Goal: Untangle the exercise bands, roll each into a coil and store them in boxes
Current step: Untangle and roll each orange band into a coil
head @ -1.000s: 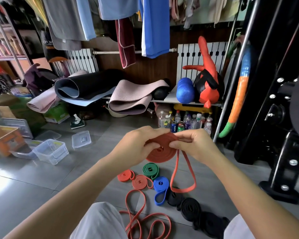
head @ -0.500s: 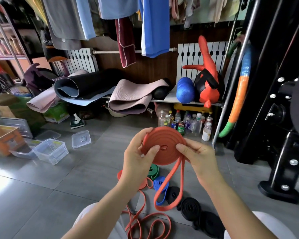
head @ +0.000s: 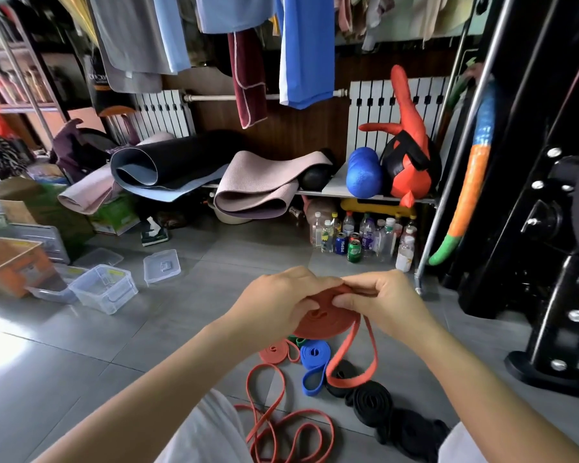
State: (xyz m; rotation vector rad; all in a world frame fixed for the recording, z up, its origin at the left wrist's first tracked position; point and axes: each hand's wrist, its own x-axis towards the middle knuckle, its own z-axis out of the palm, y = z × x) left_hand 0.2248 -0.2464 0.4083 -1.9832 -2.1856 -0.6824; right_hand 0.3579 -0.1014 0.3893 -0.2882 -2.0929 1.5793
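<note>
Well, at the left edge of the frame stands an orange box (head: 10, 262), and just beside it a clear box (head: 104, 289) with a loose lid (head: 162, 270) near; what they hold I cannot tell. Low in the middle, the left hand (head: 278, 302) and the right hand (head: 381, 302) both pinch the red band (head: 325, 320). It is mostly rolled into a coil, and its free loop hangs above the blue coil (head: 315, 354) and black coils (head: 371, 401) on the floor. Half a second ago the coil stood upright facing the camera; now it lies flatter and lower.
</note>
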